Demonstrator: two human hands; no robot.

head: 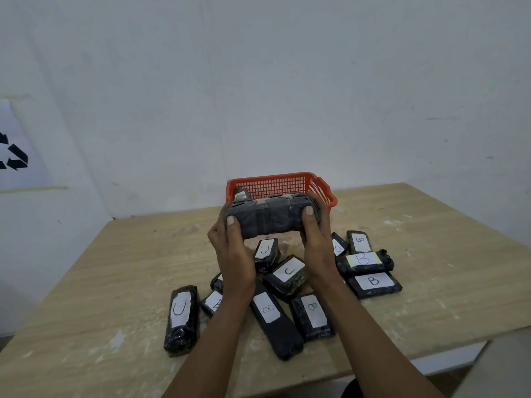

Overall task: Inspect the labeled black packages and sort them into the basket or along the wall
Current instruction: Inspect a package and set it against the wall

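I hold one black wrapped package [270,216] up in front of me, above the table. My left hand [230,248] grips its left end and my right hand [316,239] grips its right end, thumbs on the near face. Its label is not visible from here. Behind it stands the red basket [275,183] near the wall, with one labeled package [240,193] showing inside. On the table below lie several black packages with white labels, among them a C package [181,318], another C package [287,272] and a B package [373,282].
The wooden table [115,268] reaches the white wall [258,81] at the back. Its near edge runs along the bottom right. A sheet with a recycling symbol [14,150] hangs on the left wall.
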